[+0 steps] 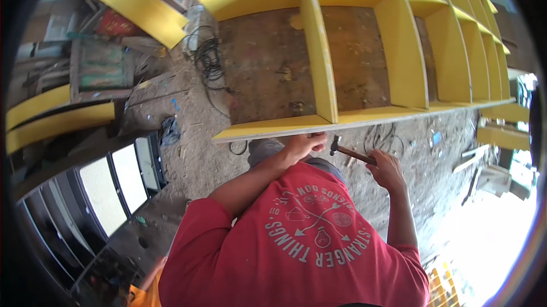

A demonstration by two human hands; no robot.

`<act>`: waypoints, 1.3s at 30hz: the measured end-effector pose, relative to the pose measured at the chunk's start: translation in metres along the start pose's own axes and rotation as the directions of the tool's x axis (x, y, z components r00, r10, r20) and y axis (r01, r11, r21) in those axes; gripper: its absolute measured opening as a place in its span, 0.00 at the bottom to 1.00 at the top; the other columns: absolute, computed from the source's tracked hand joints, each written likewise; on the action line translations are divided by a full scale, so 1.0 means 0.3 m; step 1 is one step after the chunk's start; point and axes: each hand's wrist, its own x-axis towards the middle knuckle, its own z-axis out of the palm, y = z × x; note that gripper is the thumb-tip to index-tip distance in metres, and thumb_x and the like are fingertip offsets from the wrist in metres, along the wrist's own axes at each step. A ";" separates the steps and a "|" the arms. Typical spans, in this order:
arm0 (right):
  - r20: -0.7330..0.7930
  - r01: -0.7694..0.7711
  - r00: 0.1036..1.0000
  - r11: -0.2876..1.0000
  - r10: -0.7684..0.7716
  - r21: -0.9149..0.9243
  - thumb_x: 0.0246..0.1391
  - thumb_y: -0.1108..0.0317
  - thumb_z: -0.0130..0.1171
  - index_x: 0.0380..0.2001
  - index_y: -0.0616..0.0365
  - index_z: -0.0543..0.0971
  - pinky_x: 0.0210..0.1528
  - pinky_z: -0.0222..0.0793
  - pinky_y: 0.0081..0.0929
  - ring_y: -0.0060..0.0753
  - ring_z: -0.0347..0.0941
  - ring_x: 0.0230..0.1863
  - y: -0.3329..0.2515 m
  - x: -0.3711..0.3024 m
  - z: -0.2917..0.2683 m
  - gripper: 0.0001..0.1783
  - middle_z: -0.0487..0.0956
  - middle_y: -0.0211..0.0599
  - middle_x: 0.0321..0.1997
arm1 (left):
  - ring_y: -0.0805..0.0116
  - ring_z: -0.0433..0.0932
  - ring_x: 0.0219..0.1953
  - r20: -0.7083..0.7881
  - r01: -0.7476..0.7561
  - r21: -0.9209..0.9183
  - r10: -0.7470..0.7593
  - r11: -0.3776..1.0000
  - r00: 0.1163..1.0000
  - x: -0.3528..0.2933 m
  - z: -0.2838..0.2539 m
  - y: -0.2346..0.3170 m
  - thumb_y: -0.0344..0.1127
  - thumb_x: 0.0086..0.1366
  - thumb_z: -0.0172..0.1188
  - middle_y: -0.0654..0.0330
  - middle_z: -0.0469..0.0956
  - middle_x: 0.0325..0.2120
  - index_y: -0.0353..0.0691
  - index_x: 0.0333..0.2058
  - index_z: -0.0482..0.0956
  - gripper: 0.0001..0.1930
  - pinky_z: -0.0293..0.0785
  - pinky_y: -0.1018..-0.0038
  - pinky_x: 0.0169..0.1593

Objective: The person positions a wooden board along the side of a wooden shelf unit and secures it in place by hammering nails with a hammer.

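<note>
My right hand (pixel 387 168) is closed round the wooden handle of a hammer (pixel 355 154). The hammer's metal head points left, toward my left hand (pixel 306 146), with a small gap between them. Fingers bent together, my left hand sits just under the near edge of a large yellow shelf frame (pixel 376 116). Whatever is in that pinch, if anything, is too small to make out. Yellow dividers split the frame into several square compartments, and brown boarding shows through the nearest ones.
Loose yellow boards (pixel 131 2) lie at the far left, with more yellow boards (pixel 62 127) below them. Tangled black cable (pixel 209 62) is beside the frame's left end. Dark-framed pale panels (pixel 101 193) stand at the left. A person in orange (pixel 145 294) is at lower left.
</note>
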 end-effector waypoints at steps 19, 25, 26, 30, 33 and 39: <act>0.157 -0.027 0.987 0.999 0.019 0.045 0.59 0.58 0.69 0.46 0.47 0.80 0.46 0.76 0.52 0.54 0.83 0.44 0.004 0.058 -0.062 0.14 0.87 0.39 0.38 | 0.75 0.76 0.27 -0.238 -0.066 0.155 0.102 0.986 0.966 0.043 -0.103 -0.169 0.41 0.76 0.59 0.64 0.80 0.26 0.41 0.34 0.82 0.12 0.74 0.74 0.34; 0.177 -0.024 0.984 1.000 0.025 -0.008 0.59 0.57 0.68 0.45 0.46 0.81 0.46 0.76 0.51 0.52 0.84 0.43 0.023 0.082 -0.083 0.13 0.87 0.39 0.36 | 0.74 0.76 0.27 -0.292 0.046 0.122 -0.008 0.991 0.957 0.063 -0.127 -0.175 0.42 0.76 0.58 0.64 0.79 0.26 0.41 0.35 0.81 0.12 0.73 0.73 0.34; 0.187 -0.017 0.982 1.000 0.020 -0.015 0.59 0.57 0.68 0.45 0.46 0.81 0.46 0.76 0.51 0.52 0.84 0.43 0.025 0.084 -0.086 0.13 0.87 0.39 0.36 | 0.74 0.76 0.27 -0.302 0.052 0.118 -0.014 0.992 0.953 0.065 -0.128 -0.179 0.42 0.76 0.58 0.63 0.79 0.26 0.41 0.35 0.81 0.12 0.73 0.73 0.34; 0.169 0.015 0.986 1.000 -0.013 -0.012 0.60 0.55 0.68 0.45 0.45 0.82 0.47 0.76 0.51 0.51 0.84 0.43 0.024 0.092 -0.103 0.14 0.87 0.38 0.36 | 0.74 0.76 0.27 -0.359 0.068 0.116 -0.022 0.991 0.933 0.074 -0.094 -0.153 0.42 0.76 0.58 0.63 0.79 0.26 0.41 0.36 0.81 0.12 0.73 0.73 0.34; 0.167 0.109 0.980 0.994 -0.105 -0.017 0.62 0.49 0.64 0.46 0.41 0.82 0.46 0.76 0.54 0.54 0.83 0.43 0.021 0.112 -0.117 0.14 0.86 0.40 0.36 | 0.72 0.80 0.28 -0.449 0.039 0.117 0.018 0.992 0.893 0.066 -0.027 -0.089 0.42 0.76 0.59 0.61 0.81 0.27 0.39 0.38 0.82 0.12 0.77 0.72 0.35; 0.296 0.204 0.944 0.964 -0.146 -0.173 0.62 0.46 0.64 0.48 0.39 0.85 0.47 0.77 0.52 0.52 0.84 0.44 -0.034 0.167 -0.183 0.16 0.87 0.40 0.36 | 0.78 0.75 0.24 -0.546 0.092 0.065 -0.042 0.994 0.837 0.078 -0.036 -0.099 0.38 0.69 0.69 0.65 0.83 0.29 0.40 0.39 0.85 0.08 0.70 0.79 0.27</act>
